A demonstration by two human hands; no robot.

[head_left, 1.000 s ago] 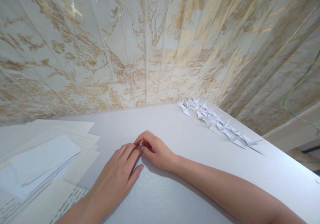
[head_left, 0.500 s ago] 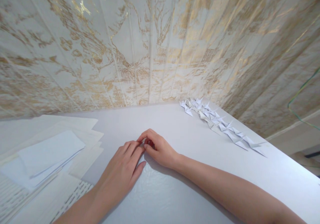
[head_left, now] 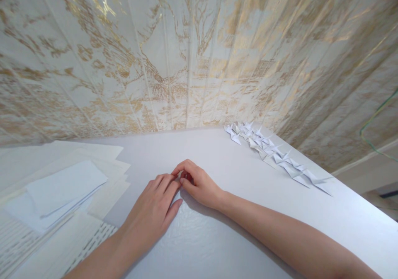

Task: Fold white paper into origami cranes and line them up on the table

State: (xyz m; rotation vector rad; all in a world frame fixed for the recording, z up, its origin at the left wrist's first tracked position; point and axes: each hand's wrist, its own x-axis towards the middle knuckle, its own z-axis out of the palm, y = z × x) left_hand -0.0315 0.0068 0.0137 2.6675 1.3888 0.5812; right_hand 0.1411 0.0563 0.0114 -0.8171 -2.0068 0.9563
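Observation:
My left hand (head_left: 158, 208) rests on the white table (head_left: 199, 241), palm down. Its fingers are stretched out and the thumb stands apart. Meeting it at the fingertips is my right hand (head_left: 200, 185), with curled fingers and the thumb and index finger bent toward each other. The right fingertips touch the left ones. Whether anything small lies between them is hidden. Folded white paper cranes (head_left: 284, 158), several of them, sit in rows to the right beyond my right hand. A folded stack of white paper (head_left: 68, 183) lies left of my left hand.
Cream sheets (head_left: 108, 158) spread under the folded stack, with sheets bearing dark dashes (head_left: 90, 246) nearer me. A wall with white and gold patterned covering (head_left: 174, 63) rises behind the table. A green cord (head_left: 373, 119) hangs at the right, past the table's edge.
Both hands keep nearly the same pose, fingertips together. The whole view has shifted very slightly; the papers and cranes stay where they were.

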